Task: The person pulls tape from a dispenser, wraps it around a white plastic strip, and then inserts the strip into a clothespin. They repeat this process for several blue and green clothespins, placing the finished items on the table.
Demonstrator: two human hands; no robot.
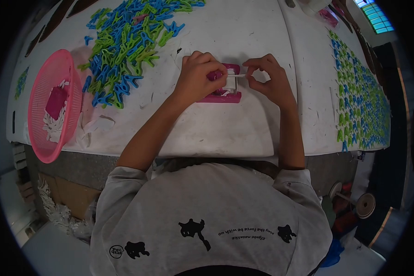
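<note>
A thin white strip [237, 75] is stretched between my two hands, above a pink tray [225, 98] with white pieces in it. My left hand [201, 78] is closed in a pinch on the strip's left end, and its fingers hide the left part of the tray. At the strip's right end, my right hand [268, 78] pinches with thumb and forefinger, just right of the tray. A large heap of blue and green clothespins [124, 50] lies to the left of my left hand.
A pink basket [76, 99] at the left table edge holds a darker pink block [56, 103] and white strips [54, 126]. Rows of blue and green clips [361, 101] cover the right side of the white table [207, 135]. Spools [365, 205] stand below at the right.
</note>
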